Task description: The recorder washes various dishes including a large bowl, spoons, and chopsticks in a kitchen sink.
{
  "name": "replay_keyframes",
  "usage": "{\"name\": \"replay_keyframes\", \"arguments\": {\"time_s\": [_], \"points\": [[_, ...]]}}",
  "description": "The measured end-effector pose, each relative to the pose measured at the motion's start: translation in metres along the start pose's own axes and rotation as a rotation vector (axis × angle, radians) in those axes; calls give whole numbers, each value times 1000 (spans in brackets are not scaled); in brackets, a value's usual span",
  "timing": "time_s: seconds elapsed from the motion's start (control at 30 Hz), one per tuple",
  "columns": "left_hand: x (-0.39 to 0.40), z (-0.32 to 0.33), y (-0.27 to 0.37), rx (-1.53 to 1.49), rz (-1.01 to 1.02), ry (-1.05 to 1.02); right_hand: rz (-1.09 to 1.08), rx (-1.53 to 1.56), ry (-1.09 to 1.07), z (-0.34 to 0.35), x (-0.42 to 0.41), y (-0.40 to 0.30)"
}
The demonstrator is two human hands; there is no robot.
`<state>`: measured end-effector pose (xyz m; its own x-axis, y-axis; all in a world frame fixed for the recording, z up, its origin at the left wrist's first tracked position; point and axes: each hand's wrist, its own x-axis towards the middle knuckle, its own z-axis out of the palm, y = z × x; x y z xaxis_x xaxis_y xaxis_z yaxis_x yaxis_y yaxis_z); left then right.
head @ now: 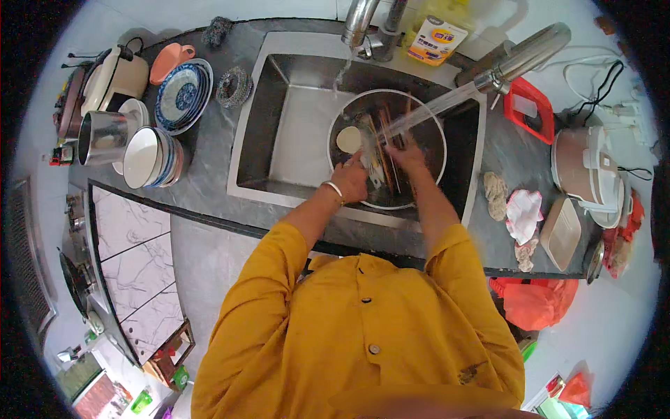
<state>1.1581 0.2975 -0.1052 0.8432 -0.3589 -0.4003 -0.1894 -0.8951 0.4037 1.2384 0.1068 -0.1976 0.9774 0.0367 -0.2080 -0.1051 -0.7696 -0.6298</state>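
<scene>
Both my hands are inside a round basin [444, 157] with a pale rim, set in the right part of a stainless steel sink [303, 141]. My left hand [352, 178], with a white bangle at the wrist, is at the near left of a bundle of chopsticks and other utensils [384, 149]. My right hand [408, 155] is on the bundle's right side, its fingers blurred under the water. A stream pours from the right faucet [523, 55] onto the bundle. A thinner stream falls from the metal faucet [358, 26]. A pale round object [349, 140] lies left of the utensils.
Left of the sink stand stacked bowls [141, 157], blue-patterned plates [180, 99], a metal pot [102, 138] and a steel scourer [234, 88]. To the right are a red basket [548, 118], cloths [523, 214], a beige tray [561, 233] and a rice cooker [581, 162]. A yellow detergent bottle [437, 36] stands behind.
</scene>
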Motion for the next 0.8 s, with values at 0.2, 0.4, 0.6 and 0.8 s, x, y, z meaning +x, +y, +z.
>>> {"name": "replay_keyframes", "arguments": {"time_s": [0.2,0.4,0.6,0.8], "points": [[3,4,-13,27,40,-127,96,-121,-273,18,-8,-5],[13,7,-8,-87,-25,-80,169,-82,-233,-12,-14,-24],[57,90,-54,-128,397,288,139,83,-339,24,-2,20],[58,83,-57,206,291,103,618,658,-414,-46,-21,-23]]}}
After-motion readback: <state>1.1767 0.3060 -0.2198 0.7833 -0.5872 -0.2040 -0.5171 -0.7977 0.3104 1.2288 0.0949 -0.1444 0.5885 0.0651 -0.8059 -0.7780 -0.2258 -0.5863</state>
